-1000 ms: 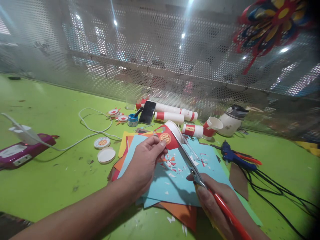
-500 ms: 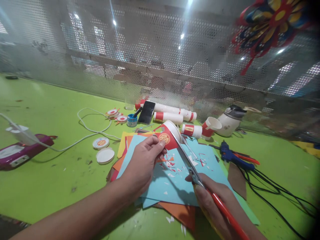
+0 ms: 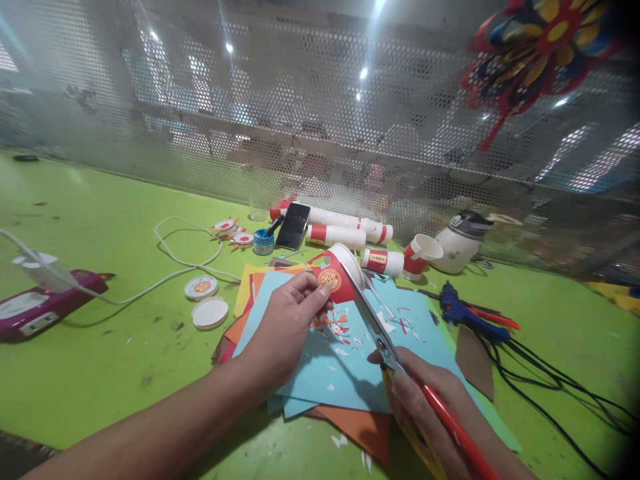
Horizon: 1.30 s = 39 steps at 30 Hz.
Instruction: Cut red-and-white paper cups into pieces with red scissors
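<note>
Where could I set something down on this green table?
Probably best between the purple power strip and the left forearm, though specked, or beyond the strip, left of the white cable's loop. Crowded: around the blue paper, phone and glue gun.

The person's left hand (image 3: 287,323) grips a red-and-white paper cup (image 3: 343,280) above blue paper sheets (image 3: 327,370). The right hand (image 3: 443,380) holds scissors (image 3: 384,345), blades (image 3: 369,317) at the cup. On the green tabletop (image 3: 125,373), a hot glue gun (image 3: 455,307) lies to the person's right; a smartphone (image 3: 293,225) sits beside a blue jar (image 3: 263,243).
</note>
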Each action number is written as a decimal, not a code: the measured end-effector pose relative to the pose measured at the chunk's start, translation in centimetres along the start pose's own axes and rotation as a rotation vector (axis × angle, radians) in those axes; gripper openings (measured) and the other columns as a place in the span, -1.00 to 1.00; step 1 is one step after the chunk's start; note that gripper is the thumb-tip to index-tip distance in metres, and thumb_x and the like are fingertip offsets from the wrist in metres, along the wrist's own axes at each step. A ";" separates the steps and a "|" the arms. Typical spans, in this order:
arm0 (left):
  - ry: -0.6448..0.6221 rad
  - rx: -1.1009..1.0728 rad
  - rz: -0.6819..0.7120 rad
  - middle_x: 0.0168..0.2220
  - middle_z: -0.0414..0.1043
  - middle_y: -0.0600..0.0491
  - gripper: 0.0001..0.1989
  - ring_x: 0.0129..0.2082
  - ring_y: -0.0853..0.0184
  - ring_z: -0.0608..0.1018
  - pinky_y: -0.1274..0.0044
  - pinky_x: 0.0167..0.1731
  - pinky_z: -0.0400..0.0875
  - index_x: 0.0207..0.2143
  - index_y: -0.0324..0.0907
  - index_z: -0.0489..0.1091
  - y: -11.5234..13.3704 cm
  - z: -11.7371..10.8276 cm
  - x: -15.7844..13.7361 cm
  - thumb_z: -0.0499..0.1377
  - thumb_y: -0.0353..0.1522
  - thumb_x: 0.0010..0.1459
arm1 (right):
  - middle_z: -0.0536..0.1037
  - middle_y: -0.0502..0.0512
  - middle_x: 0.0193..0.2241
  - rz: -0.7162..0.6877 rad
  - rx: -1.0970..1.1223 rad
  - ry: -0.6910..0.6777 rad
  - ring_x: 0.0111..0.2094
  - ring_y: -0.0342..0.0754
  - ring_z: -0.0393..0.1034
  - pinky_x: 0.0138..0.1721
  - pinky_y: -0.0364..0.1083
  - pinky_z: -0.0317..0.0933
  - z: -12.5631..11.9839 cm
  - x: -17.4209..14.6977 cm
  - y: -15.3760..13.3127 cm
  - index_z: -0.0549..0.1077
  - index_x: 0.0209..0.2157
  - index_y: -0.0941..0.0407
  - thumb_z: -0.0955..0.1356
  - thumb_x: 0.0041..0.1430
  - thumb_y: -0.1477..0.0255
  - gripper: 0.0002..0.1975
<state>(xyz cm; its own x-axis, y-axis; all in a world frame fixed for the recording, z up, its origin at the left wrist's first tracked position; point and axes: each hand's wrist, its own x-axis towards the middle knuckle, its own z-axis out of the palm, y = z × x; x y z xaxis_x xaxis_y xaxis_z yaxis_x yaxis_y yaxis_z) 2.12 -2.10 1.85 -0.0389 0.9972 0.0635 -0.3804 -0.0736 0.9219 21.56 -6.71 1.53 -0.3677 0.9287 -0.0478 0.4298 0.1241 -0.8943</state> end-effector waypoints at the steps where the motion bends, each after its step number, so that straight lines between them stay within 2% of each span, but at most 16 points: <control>1: -0.003 0.005 0.001 -0.50 0.31 0.12 -0.82 -0.47 0.45 0.35 0.55 -0.38 0.23 -0.48 -0.21 0.30 0.0 0.0 0.0 0.21 -0.32 0.07 | 0.12 -0.11 -0.60 0.001 0.006 0.004 -0.60 -0.20 0.00 -0.66 -0.23 0.00 0.0 0.0 0.0 0.31 -0.34 0.10 0.17 0.28 0.11 -0.66; 3: -0.008 0.014 0.000 -0.49 0.32 0.11 -0.82 -0.46 0.44 0.36 0.53 -0.36 0.24 -0.47 -0.21 0.31 -0.2 0.0 0.1 0.21 -0.31 0.07 | 0.12 -0.11 -0.61 0.000 0.014 0.011 -0.60 -0.19 0.01 -0.66 -0.23 0.00 0.1 0.0 -0.1 0.30 -0.33 0.09 0.17 0.28 0.11 -0.66; 8: -0.027 0.041 0.005 -0.48 0.31 0.11 -0.82 -0.45 0.44 0.36 0.51 -0.35 0.24 -0.46 -0.21 0.30 -0.4 -0.3 0.1 0.19 -0.30 0.10 | 0.13 -0.11 -0.63 -0.044 -0.028 0.042 -0.62 -0.20 0.01 -0.67 -0.22 -0.01 0.2 0.0 -0.3 0.27 -0.49 0.09 0.17 0.28 0.12 -0.61; 13: -0.036 0.063 0.014 -0.50 0.28 0.13 -0.82 -0.46 0.45 0.33 0.53 -0.36 0.21 -0.47 -0.20 0.28 -0.3 -0.4 0.1 0.18 -0.30 0.11 | 0.13 -0.11 -0.61 -0.071 -0.106 0.066 -0.60 -0.19 0.00 -0.65 -0.21 -0.02 0.1 0.1 -0.1 0.34 -0.28 0.11 0.15 0.29 0.10 -0.62; 21: -0.030 0.061 0.018 -0.51 0.27 0.14 -0.81 -0.47 0.45 0.32 0.54 -0.39 0.20 -0.49 -0.20 0.27 -0.2 -0.2 0.1 0.19 -0.32 0.09 | 0.21 -0.08 -0.59 -0.112 -0.219 0.070 -0.55 -0.16 0.05 -0.55 -0.16 -0.01 0.1 0.1 -0.1 0.34 -0.33 0.11 0.10 0.30 0.06 -0.56; 26: -0.016 0.045 0.007 -0.53 0.28 0.14 -0.81 -0.48 0.45 0.32 0.56 -0.42 0.20 -0.49 -0.21 0.27 -0.1 0.0 0.1 0.20 -0.31 0.07 | 0.23 -0.07 -0.56 -0.084 -0.181 0.062 -0.52 -0.15 0.08 -0.52 -0.15 0.02 0.2 0.3 -0.3 0.37 -0.27 0.12 0.13 0.28 0.06 -0.57; 33: -0.034 0.088 0.022 -0.56 0.27 0.15 -0.80 -0.52 0.47 0.30 0.58 -0.46 0.17 -0.50 -0.21 0.29 -0.3 0.2 -0.1 0.20 -0.31 0.08 | 0.13 -0.11 -0.60 -0.058 -0.027 0.059 -0.60 -0.19 0.01 -0.64 -0.19 -0.03 0.2 0.3 -0.2 0.37 -0.25 0.12 0.15 0.27 0.05 -0.57; 39: -0.037 0.104 0.028 -0.57 0.28 0.16 -0.80 -0.53 0.47 0.29 0.59 -0.48 0.17 -0.51 -0.20 0.28 -0.4 0.2 -0.2 0.20 -0.30 0.09 | 0.28 -0.02 -0.54 -0.043 -0.025 0.097 -0.52 -0.15 0.15 -0.62 -0.22 0.07 0.5 0.0 -0.4 0.41 -0.25 0.11 0.17 0.27 0.07 -0.59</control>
<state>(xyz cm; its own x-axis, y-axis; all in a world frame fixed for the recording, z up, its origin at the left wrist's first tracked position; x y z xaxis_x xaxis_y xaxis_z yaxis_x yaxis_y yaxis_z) 2.42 -2.24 1.56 -0.0132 0.9947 0.1019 -0.2821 -0.1015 0.9540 20.94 -6.92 1.65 -0.3048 0.9518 0.0345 0.4366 0.1719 -0.8831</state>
